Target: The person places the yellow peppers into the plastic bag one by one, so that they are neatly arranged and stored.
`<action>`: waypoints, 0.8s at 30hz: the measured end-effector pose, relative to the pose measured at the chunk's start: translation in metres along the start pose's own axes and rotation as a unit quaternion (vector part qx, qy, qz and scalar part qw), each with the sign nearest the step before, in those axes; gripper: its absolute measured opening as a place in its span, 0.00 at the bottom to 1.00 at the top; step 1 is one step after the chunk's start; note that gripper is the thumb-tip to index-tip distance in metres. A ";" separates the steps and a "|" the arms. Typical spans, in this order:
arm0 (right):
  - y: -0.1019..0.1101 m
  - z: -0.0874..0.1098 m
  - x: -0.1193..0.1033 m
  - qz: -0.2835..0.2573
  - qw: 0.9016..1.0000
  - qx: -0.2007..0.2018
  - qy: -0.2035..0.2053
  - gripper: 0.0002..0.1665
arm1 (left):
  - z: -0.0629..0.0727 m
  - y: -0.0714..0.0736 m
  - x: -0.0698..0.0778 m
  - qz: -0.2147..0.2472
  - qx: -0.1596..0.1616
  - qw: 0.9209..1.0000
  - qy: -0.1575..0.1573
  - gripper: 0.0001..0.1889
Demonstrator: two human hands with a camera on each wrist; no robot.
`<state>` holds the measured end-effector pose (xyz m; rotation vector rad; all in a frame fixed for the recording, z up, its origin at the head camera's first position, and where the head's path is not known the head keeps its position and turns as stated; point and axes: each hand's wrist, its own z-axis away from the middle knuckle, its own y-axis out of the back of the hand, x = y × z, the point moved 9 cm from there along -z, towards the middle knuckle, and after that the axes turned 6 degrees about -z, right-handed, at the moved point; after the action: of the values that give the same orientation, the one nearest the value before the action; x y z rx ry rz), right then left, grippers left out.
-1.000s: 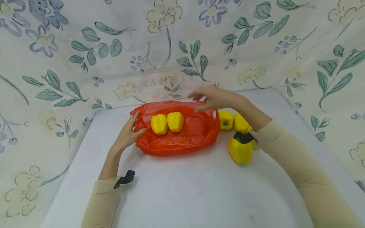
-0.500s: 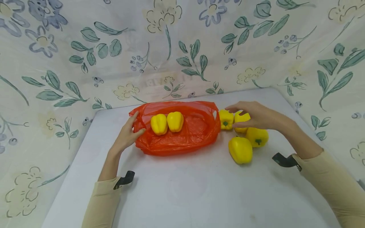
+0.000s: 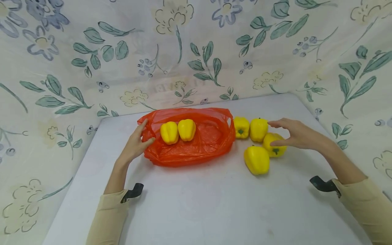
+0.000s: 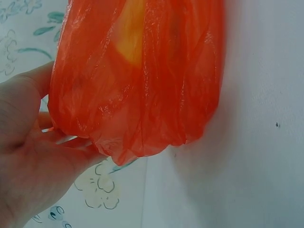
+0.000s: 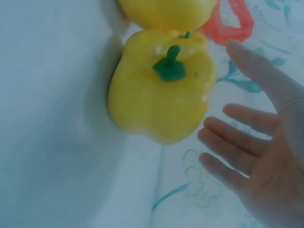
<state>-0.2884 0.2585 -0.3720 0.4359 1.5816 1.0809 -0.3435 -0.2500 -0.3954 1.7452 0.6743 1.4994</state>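
Note:
A red plastic bag (image 3: 183, 160) lies spread with its mouth facing up, two yellow bell peppers (image 3: 169, 132) side by side inside. My left hand (image 3: 134, 144) holds the bag's left end, thumb on the near side; in the left wrist view, part of the fingers is hidden behind the red film (image 4: 137, 114). My right hand (image 3: 300, 134) hovers with spread fingers by the rightmost loose bell pepper (image 3: 274, 145), holding nothing. In the right wrist view a gap shows between this hand (image 5: 266, 152) and the nearest yellow pepper (image 5: 161, 99).
Other loose yellow bell peppers, one at the back (image 3: 258, 129), one at the front (image 3: 256, 160) and one against the bag (image 3: 241, 127), stand right of the bag on the white table (image 3: 199, 204). Floral cloth (image 3: 214, 41) hangs behind the table and at its sides.
My right hand has moved from above the bag's right end rightward to the loose peppers, uncovering them. The left hand stays at the bag's left end.

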 end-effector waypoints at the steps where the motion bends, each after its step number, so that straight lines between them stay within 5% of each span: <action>1: -0.001 0.001 0.005 0.000 1.000 -0.003 -0.009 0.49 | 0.000 0.000 0.000 0.000 0.000 1.000 0.001 0.43; 7: -0.010 0.007 0.029 -0.008 0.999 -0.029 -0.040 0.52 | 0.001 -0.001 -0.002 0.007 -0.006 1.000 0.005 0.44; 24: -0.025 0.008 0.053 -0.077 0.995 -0.062 -0.005 0.46 | 0.001 -0.003 0.001 0.008 -0.006 1.000 0.006 0.44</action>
<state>-0.2914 0.2890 -0.4225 0.2314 1.5037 1.0507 -0.3425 -0.2481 -0.3973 1.7382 0.6582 1.5215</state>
